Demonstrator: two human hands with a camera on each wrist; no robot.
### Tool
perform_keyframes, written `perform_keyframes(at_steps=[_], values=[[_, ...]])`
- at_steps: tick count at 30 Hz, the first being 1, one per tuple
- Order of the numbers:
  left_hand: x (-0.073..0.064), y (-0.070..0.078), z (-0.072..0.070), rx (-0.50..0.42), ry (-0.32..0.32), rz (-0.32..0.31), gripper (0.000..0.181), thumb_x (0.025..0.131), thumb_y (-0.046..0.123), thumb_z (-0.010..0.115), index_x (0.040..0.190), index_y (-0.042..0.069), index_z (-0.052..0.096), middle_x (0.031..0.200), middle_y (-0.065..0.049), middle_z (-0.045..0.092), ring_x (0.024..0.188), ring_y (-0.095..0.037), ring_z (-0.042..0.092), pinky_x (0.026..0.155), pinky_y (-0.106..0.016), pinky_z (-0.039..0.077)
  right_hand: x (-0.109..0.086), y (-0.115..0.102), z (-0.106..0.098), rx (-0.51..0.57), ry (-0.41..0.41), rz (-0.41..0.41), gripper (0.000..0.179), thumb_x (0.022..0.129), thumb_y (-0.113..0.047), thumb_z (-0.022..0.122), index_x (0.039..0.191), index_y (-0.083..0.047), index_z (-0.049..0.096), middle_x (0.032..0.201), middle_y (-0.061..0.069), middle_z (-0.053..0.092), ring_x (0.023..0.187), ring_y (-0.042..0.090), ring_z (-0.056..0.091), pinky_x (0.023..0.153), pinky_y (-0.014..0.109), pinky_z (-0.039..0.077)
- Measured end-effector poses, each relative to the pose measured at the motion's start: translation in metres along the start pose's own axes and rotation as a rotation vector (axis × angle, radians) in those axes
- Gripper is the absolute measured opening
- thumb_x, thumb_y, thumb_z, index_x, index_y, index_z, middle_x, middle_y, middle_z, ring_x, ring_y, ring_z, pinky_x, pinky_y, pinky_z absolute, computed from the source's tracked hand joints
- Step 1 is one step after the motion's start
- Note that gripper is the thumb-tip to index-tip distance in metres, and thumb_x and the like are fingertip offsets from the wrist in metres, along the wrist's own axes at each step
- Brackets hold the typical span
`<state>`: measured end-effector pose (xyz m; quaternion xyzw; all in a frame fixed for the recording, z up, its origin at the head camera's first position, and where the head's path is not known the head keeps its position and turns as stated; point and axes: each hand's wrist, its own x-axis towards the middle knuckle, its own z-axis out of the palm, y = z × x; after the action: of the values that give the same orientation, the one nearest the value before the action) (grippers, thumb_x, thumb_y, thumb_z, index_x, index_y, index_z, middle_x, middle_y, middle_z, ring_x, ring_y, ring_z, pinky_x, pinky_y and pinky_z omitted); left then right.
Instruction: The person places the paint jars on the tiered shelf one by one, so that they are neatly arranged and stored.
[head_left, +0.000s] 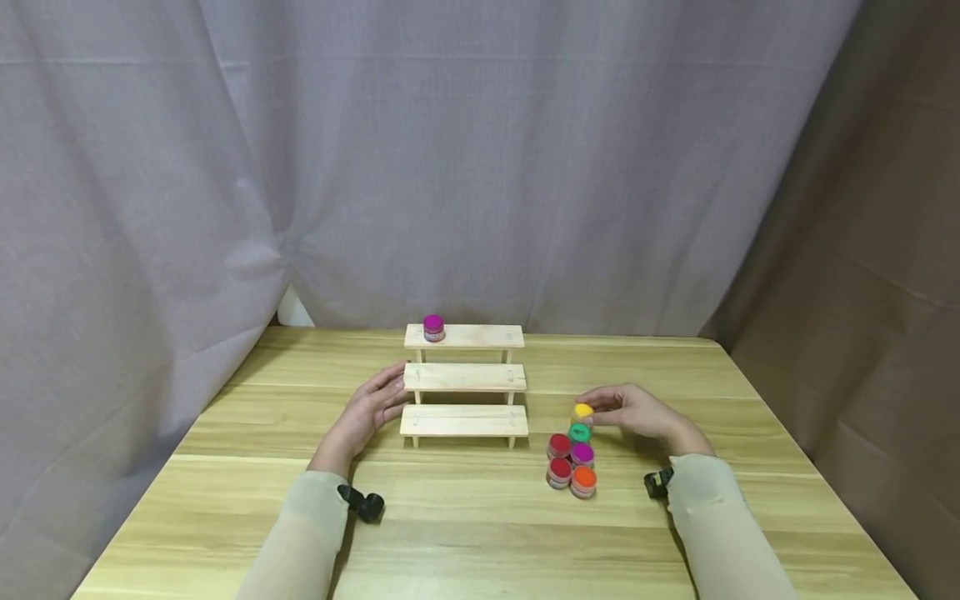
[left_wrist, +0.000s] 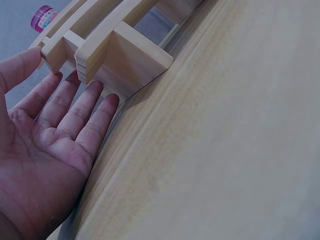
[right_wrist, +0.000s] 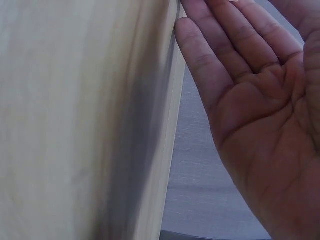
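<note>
A three-step wooden stand (head_left: 465, 421) has a small jar with a magenta lid (head_left: 433, 328) at the left of its top step. At the stand's left side is my left hand (head_left: 372, 406), palm toward it. In the left wrist view its extended fingertips (left_wrist: 111, 102) are right at the ends of the steps. To the right of the stand, my right hand (head_left: 637, 412) pinches a yellow-lidded jar (head_left: 582, 412) between thumb and fingers. Directly in front of that jar is a green-lidded jar (head_left: 579, 433). The yellow jar is out of sight in the right wrist view.
Nearer me stand two red-lidded jars (head_left: 559, 472), a purple-lidded jar (head_left: 582, 454) and an orange-lidded jar (head_left: 583, 481), close together. The wooden table (head_left: 465, 550) ends at a grey curtain (head_left: 480, 167) behind the stand. A brown curtain (head_left: 885, 250) hangs on the right.
</note>
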<state>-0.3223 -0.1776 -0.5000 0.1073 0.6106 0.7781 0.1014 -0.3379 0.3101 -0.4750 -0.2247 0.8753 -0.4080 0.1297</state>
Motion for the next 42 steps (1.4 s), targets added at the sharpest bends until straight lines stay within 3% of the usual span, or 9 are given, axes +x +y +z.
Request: perform_keyframes(at_steps=[9, 16, 23, 28, 39, 42], values=[[0.001, 0.000, -0.001, 0.003, 0.003, -0.002, 0.060, 0.104, 0.024, 0.054, 0.157, 0.006, 0.033, 0.157, -0.021, 0.037, 0.131, -0.032, 0.052, 0.108, -0.043, 0.046, 0.001, -0.004, 0.000, -0.014, 0.035, -0.024, 0.037, 0.092, -0.029, 0.075, 0.123, -0.009, 0.070, 0.115, 0.007, 0.073, 0.109, 0.022, 0.066, 0.098, 0.036, 0.051], [0.001, 0.001, -0.001, -0.007, 0.005, -0.001, 0.059, 0.104, 0.023, 0.055, 0.157, 0.006, 0.033, 0.157, -0.019, 0.037, 0.135, -0.036, 0.047, 0.111, -0.045, 0.044, 0.002, -0.008, -0.002, -0.028, 0.064, -0.006, 0.034, 0.091, -0.029, 0.076, 0.119, -0.011, 0.071, 0.109, 0.003, 0.073, 0.102, 0.019, 0.066, 0.091, 0.031, 0.052], [0.001, 0.000, -0.002, 0.010, 0.012, -0.001, 0.059, 0.104, 0.024, 0.055, 0.157, 0.008, 0.034, 0.157, -0.017, 0.037, 0.134, -0.034, 0.048, 0.112, -0.045, 0.043, 0.006, -0.014, -0.003, -0.011, 0.086, -0.007, 0.033, 0.092, -0.028, 0.076, 0.117, -0.008, 0.071, 0.106, 0.005, 0.072, 0.100, 0.021, 0.065, 0.092, 0.035, 0.051], [0.000, 0.000, -0.001, 0.003, 0.013, -0.011, 0.057, 0.104, 0.024, 0.055, 0.156, 0.008, 0.035, 0.156, -0.019, 0.039, 0.132, -0.032, 0.051, 0.110, -0.044, 0.045, 0.009, -0.013, -0.005, 0.003, 0.100, 0.032, 0.033, 0.090, -0.032, 0.077, 0.116, -0.012, 0.072, 0.106, 0.002, 0.073, 0.101, 0.019, 0.066, 0.092, 0.032, 0.051], [0.000, 0.001, 0.000, 0.000, 0.000, -0.004, 0.058, 0.105, 0.024, 0.054, 0.157, 0.007, 0.034, 0.158, -0.018, 0.037, 0.135, -0.034, 0.048, 0.112, -0.046, 0.042, 0.016, -0.019, -0.008, -0.023, 0.118, 0.072, 0.040, 0.087, -0.044, 0.077, 0.117, -0.019, 0.071, 0.110, -0.002, 0.072, 0.107, 0.020, 0.063, 0.101, 0.045, 0.047], [0.000, 0.001, 0.000, -0.001, 0.001, -0.006, 0.058, 0.105, 0.023, 0.054, 0.157, 0.007, 0.034, 0.157, -0.019, 0.037, 0.135, -0.034, 0.048, 0.112, -0.046, 0.043, 0.020, -0.021, -0.008, -0.030, 0.104, 0.043, 0.039, 0.089, -0.041, 0.076, 0.119, -0.016, 0.071, 0.110, 0.000, 0.072, 0.106, 0.021, 0.064, 0.101, 0.046, 0.047]])
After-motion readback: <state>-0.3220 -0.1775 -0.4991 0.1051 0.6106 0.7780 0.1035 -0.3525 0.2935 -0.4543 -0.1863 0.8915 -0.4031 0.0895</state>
